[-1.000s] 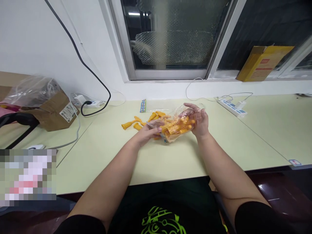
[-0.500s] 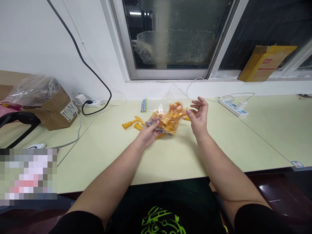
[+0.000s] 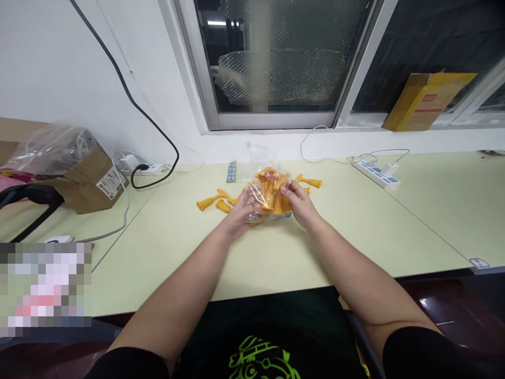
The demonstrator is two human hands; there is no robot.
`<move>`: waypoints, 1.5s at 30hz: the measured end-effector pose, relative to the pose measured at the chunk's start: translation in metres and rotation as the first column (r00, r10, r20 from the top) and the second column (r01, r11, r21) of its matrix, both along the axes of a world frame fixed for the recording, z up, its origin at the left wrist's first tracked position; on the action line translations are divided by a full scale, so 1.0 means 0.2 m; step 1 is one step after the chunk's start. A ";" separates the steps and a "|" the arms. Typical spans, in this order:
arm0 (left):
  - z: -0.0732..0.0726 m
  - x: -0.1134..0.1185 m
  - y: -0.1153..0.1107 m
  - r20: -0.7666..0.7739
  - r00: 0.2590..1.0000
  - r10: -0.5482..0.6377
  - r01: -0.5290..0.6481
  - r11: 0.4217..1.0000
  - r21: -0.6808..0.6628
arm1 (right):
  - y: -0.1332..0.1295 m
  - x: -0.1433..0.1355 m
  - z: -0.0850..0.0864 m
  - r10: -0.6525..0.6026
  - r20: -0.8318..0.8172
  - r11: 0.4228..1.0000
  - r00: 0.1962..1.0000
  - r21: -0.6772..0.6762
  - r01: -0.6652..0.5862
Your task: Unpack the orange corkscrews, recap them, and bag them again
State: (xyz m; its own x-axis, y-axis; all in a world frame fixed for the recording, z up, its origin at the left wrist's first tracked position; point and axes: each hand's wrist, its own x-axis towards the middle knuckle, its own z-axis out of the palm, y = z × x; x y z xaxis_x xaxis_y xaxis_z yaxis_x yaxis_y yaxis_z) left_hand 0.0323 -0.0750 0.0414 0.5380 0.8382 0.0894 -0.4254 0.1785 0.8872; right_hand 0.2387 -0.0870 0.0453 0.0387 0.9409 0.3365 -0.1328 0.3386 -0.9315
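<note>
A clear plastic bag [image 3: 270,192] full of orange-yellow plastic pieces is held between my two hands above the table. My left hand [image 3: 239,213] grips its left side, with the thumb across the front. On the right side my right hand [image 3: 299,201] presses its fingers and thumb against the bag. Loose yellow pieces lie to the left, one of them a flared piece [image 3: 207,203], and another yellow piece [image 3: 313,182] lies to the right. Behind the bag is a flat clear packet with a blue-green printed header [image 3: 231,171].
The pale green table [image 3: 165,252] runs along a window wall. On the left are a cardboard box [image 3: 89,181] and a black cable. A power strip [image 3: 376,173] with cords is at the right. A yellow carton [image 3: 430,102] leans on the window.
My right hand has moved left and closed on the bag it was apart from. The bag now sits more upright, turned between both hands, and the yellow piece at the right shows more fully.
</note>
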 end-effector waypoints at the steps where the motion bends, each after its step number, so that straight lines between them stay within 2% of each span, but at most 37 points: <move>1: -0.01 0.01 0.00 -0.032 0.999 0.018 -0.017 0.998 0.055 | 0.00 -0.01 0.00 0.011 0.009 1.000 1.000 0.025 -0.011; 6: -0.05 0.02 0.02 -0.067 0.992 0.112 -0.085 0.944 0.320 | -0.05 -0.03 0.00 0.071 0.158 0.975 0.985 0.196 -0.101; 9: -0.06 0.00 0.04 -0.161 0.953 0.256 -0.158 0.876 0.456 | -0.08 -0.03 0.01 0.112 0.251 0.952 0.962 0.252 -0.176; 11: -0.06 -0.02 0.05 -0.201 0.917 0.344 -0.186 0.816 0.547 | -0.08 -0.03 0.01 0.083 0.264 0.947 0.961 0.279 -0.158; 14: -0.05 -0.03 0.06 -0.170 0.928 0.332 -0.159 0.765 0.625 | -0.07 -0.04 0.01 -0.040 0.226 0.952 0.973 0.306 -0.032; 19: -0.02 -0.03 0.05 -0.098 0.969 0.227 -0.136 0.819 0.557 | -0.05 -0.02 0.02 -0.240 0.109 0.940 0.965 0.274 0.203; 22: -0.01 -0.02 0.05 -0.047 0.959 0.278 -0.216 0.832 0.510 | -0.05 -0.01 0.03 -0.305 0.053 0.921 0.951 0.271 0.280; 25: -0.02 -0.02 0.05 -0.023 0.946 0.324 -0.278 0.843 0.461 | -0.05 -0.01 0.04 -0.303 0.056 0.921 0.951 0.276 0.277; 27: -0.02 -0.02 0.05 -0.021 0.950 0.312 -0.274 0.865 0.420 | -0.05 -0.02 0.04 -0.300 0.051 0.918 0.952 0.287 0.274; 30: -0.02 -0.02 0.05 -0.012 0.970 0.243 -0.223 0.908 0.356 | -0.05 -0.03 0.03 -0.263 0.052 0.926 0.963 0.294 0.237; 33: -0.02 -0.02 0.04 -0.022 0.983 0.185 -0.167 0.928 0.334 | -0.05 -0.05 0.02 -0.210 0.123 0.943 0.970 0.286 0.168; 38: -0.02 -0.02 0.03 -0.058 0.995 0.080 -0.058 0.946 0.318 | -0.04 -0.04 0.02 -0.206 0.087 0.958 0.975 0.222 0.182; 40: -0.01 -0.01 0.03 -0.094 0.990 0.110 -0.067 0.924 0.376 | -0.04 -0.03 0.03 -0.131 0.108 0.976 0.985 0.188 0.109; 42: -0.01 -0.01 0.02 -0.098 0.977 0.190 -0.132 0.898 0.420 | -0.04 -0.02 0.04 -0.082 0.132 0.978 0.988 0.199 0.055; 45: 0.01 -0.02 0.02 -0.009 0.959 0.282 -0.259 0.890 0.375 | -0.03 0.02 0.05 -0.151 0.053 0.959 0.987 0.250 0.133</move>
